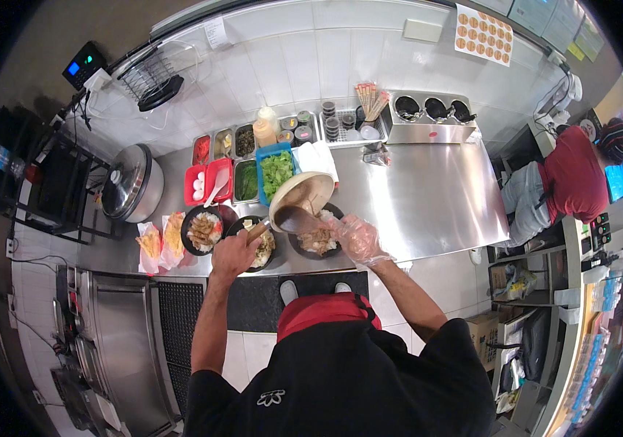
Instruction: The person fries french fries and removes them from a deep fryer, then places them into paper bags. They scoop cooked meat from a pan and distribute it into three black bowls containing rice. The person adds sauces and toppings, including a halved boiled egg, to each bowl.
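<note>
My left hand (pixel 233 255) is closed around the wooden handle of a pale saucepan (pixel 313 191). The pan is tilted over the rightmost of three black bowls, with brown residue on its inside. My right hand (pixel 359 240), in a clear plastic glove, is at that bowl's right side, fingers drawn together; what they hold, if anything, I cannot make out. Rice and brown meat (pixel 316 239) show in this bowl. The middle bowl (pixel 262 251) lies partly under the pan handle and has pale food in it. The left bowl (pixel 204 230) contains rice, brown meat and something red.
Behind the bowls stand a blue tub of lettuce (pixel 276 171), red tubs with eggs (pixel 196 182), topping containers and sauce bottles (pixel 264 132). Fried food in paper (pixel 173 237) and a large cooker (pixel 133 182) are at left. A person in red (pixel 574 178) works at far right.
</note>
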Available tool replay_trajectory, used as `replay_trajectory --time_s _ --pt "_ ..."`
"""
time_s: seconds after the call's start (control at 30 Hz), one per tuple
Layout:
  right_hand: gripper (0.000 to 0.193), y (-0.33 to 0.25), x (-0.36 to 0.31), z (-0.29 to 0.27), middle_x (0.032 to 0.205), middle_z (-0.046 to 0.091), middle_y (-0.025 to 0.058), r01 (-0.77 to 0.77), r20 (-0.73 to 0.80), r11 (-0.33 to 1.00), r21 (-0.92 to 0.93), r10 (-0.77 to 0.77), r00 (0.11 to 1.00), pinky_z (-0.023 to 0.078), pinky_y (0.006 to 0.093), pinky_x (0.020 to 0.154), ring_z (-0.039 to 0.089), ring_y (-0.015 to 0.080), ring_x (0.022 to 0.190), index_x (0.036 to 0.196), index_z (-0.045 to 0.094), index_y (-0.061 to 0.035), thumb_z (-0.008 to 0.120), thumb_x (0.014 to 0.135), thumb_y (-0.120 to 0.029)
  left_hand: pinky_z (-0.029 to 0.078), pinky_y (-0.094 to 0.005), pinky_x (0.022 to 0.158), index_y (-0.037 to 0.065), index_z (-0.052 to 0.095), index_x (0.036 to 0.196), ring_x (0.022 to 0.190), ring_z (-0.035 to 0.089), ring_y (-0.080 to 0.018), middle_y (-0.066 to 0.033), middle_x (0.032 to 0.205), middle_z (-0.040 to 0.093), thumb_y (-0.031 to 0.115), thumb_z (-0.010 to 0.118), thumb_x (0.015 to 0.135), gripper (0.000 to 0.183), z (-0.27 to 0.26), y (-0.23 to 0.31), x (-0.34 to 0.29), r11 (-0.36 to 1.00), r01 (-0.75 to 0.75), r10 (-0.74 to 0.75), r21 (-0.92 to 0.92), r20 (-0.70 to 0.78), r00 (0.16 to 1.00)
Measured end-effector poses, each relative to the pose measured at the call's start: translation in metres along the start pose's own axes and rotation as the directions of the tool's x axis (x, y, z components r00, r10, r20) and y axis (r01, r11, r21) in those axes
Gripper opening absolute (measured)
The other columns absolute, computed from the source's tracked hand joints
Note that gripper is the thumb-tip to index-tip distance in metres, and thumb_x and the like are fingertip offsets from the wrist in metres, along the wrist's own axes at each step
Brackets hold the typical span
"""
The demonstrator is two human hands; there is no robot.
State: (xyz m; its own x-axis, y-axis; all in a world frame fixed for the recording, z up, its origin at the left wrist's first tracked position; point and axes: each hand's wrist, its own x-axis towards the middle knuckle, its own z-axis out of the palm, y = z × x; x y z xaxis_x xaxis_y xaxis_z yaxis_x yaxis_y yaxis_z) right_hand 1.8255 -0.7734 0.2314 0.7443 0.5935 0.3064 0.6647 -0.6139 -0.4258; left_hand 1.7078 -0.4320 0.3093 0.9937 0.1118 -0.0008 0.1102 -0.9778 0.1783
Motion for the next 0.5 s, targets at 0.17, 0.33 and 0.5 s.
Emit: replay_trajectory --time_s 0.17,0.33,0.5 --pt "0.024 0.023 -0.011 -0.007 0.072 0.063 0.0114 -0.099 0.057 0.977 -0.189 0.112 0.992 0.055 0.0471 0.059 0.068 0.0348 0.069 0.111 0.068 -0.0078 0.055 0.105 -0.028 0.056 -0.0563 0.063 0.003 0.061 0.094 0.070 0.072 -0.0431 -0.0217 0.072 0.070 0.046 0.063 0.099 0.043 -0.003 -0.002 -0.003 1.000 0.013 -0.013 0.015 0.010 1.000" --pt "0.028 0.023 -0.020 -0.001 0.084 0.068 0.0148 -0.255 0.015 0.934 -0.249 0.267 0.964 0.056 0.0491 0.056 0.071 0.0347 0.071 0.127 0.065 -0.0222 0.053 0.106 -0.034 0.056 -0.0549 0.061 0.004 0.062 0.094 0.068 0.072 -0.0418 -0.0209 0.071 0.070 0.046 0.063 0.099 0.042 -0.003 0.003 -0.002 0.999 -0.043 0.044 0.016 -0.027 0.999" --pt "0.039 0.017 -0.038 0.001 0.086 0.064 0.0174 -0.154 0.180 0.988 -0.026 0.156 0.971 0.056 0.0505 0.065 0.069 0.0363 0.078 0.139 0.063 -0.0189 0.056 0.103 -0.033 0.057 -0.0513 0.057 0.007 0.062 0.093 0.064 0.072 -0.0384 -0.0186 0.069 0.070 0.044 0.063 0.099 0.038 -0.004 0.013 -0.004 0.993 -0.085 0.089 0.075 -0.052 0.995"
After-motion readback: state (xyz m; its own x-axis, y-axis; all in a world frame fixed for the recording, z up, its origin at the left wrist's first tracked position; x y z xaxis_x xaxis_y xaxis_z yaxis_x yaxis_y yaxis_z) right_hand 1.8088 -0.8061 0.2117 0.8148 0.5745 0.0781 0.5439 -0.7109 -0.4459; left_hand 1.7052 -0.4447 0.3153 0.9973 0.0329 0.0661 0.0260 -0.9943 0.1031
